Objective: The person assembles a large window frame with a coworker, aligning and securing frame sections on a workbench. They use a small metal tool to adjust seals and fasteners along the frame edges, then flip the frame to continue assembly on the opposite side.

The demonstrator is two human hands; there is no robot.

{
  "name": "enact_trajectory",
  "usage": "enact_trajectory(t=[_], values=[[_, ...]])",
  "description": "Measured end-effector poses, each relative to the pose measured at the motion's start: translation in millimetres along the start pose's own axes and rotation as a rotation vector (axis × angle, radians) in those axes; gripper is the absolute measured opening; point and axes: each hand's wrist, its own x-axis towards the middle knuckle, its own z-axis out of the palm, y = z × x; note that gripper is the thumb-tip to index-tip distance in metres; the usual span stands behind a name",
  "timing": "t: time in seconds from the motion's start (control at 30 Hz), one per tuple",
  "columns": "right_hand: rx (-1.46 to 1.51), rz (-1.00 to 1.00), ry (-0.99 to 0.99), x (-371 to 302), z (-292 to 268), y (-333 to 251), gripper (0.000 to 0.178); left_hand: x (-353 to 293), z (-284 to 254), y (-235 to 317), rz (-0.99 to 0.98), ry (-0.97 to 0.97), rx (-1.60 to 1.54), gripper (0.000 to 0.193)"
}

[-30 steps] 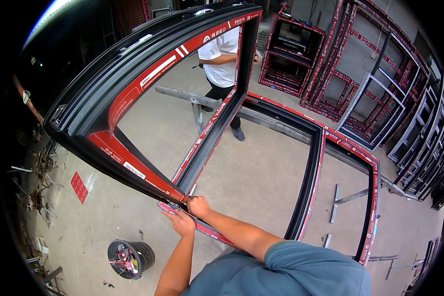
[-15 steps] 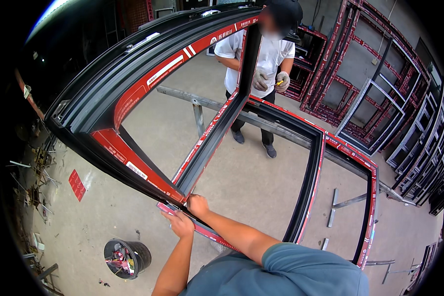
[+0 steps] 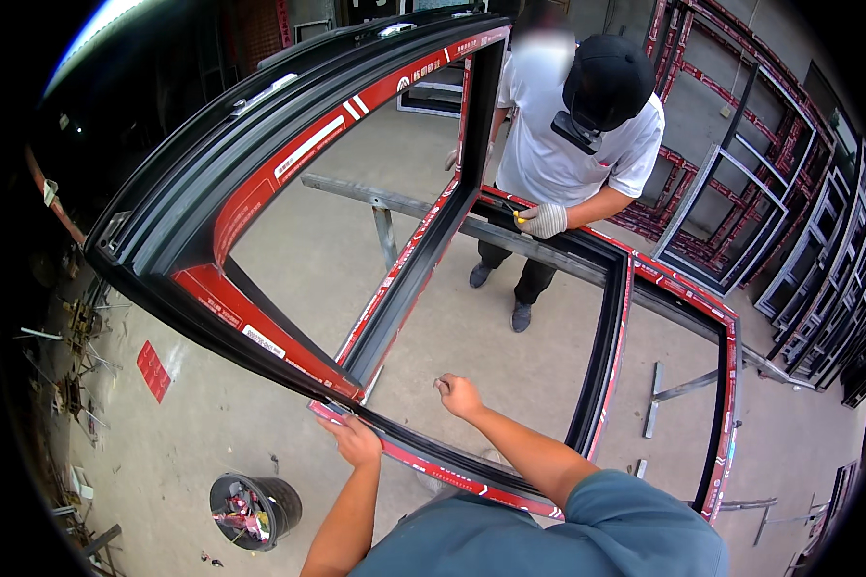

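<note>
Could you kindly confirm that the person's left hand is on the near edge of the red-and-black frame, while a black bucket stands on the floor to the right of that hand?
Not quite: the black bucket stands on the floor to the left of the left hand, as the head view shows. That hand is indeed on the near edge of the red-and-black frame.

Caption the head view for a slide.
Left grip on the frame, right grip apart from it; a capped co-worker stands at the far side.
</note>
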Motion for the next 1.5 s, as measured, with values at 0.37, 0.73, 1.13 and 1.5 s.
enact_trajectory(t=[0.37,0.73,1.13,1.5], values=[[-0.193,-0.096,0.376,-75,-194,39,0.019,6,5,-10,0.027,-0.04,-0.182,0.074],[-0.317,0.055,0.74,-198,-259,103,0.012,87,-128,116,0.288,0.005,-0.806,0.083],[-0.295,0.158,0.938,-297,-294,133,0.012,116,-276,298,0.79,-0.477,-1.087,0.084],[-0.573,0.319,0.926,-418,-336,206,0.008,123,-265,319,0.683,-0.675,-1.03,0.08]])
